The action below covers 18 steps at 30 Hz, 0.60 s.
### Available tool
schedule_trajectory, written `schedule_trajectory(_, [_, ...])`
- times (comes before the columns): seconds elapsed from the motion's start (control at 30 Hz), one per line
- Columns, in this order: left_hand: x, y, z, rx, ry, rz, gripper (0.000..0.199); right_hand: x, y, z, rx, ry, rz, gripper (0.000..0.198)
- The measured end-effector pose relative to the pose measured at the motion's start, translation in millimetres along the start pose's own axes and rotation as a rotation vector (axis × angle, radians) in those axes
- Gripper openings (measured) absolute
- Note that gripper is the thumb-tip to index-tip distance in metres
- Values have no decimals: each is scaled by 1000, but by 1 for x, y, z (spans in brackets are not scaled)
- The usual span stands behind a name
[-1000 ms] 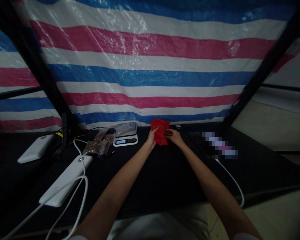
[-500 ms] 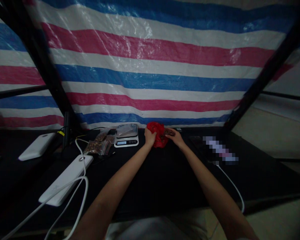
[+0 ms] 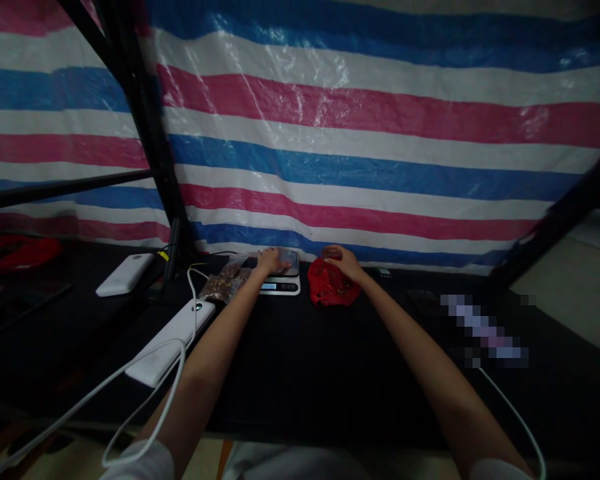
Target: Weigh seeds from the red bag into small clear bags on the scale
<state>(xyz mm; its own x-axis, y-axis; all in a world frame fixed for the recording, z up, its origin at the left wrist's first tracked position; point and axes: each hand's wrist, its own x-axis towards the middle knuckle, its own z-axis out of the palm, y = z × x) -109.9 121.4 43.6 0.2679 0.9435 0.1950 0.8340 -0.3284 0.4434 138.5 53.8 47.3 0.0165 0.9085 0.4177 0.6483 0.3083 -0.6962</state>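
Note:
My left hand (image 3: pixel 270 261) reaches over the plate of a white kitchen scale (image 3: pixel 281 286), fingers apart, at a clear plastic bag (image 3: pixel 289 259) lying on it; whether the fingertips touch the bag I cannot tell. Just right of the scale sits a crumpled red plastic bag (image 3: pixel 327 285), its mouth open. Above its rim, my right hand (image 3: pixel 347 264) is closed on some brown dried pieces (image 3: pixel 333 252), too dark to name. Several small clear bags of brown bits (image 3: pixel 221 288) lie left of the scale, partly behind my left forearm.
Two white power banks (image 3: pixel 173 341) (image 3: pixel 125 275) lie on the left, a white cable (image 3: pixel 180 373) looping over the nearer one. A blurred-out phone-like device (image 3: pixel 485 327) with a cable is at right. Striped sheeting (image 3: pixel 355 160) and black frame bars stand behind the black tabletop.
My left hand has let go of the red bag and moved left to the scale. My right hand has risen over the red bag's mouth. The view has turned left.

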Motion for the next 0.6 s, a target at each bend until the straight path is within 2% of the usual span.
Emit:
schedule_trajectory(0.13, [1,-3,9,-363,107,2,49,20,-21,19,-187,-57,-31,35])
schedule_trajectory(0.3, [6,-2,14,-600,95,22,63,32,-38,34,-370,-145,-130,32])
schedule_trajectory(0.6, [13,-7,18,-686,58,111,50,30,-41,44,-552,-190,-111,33])
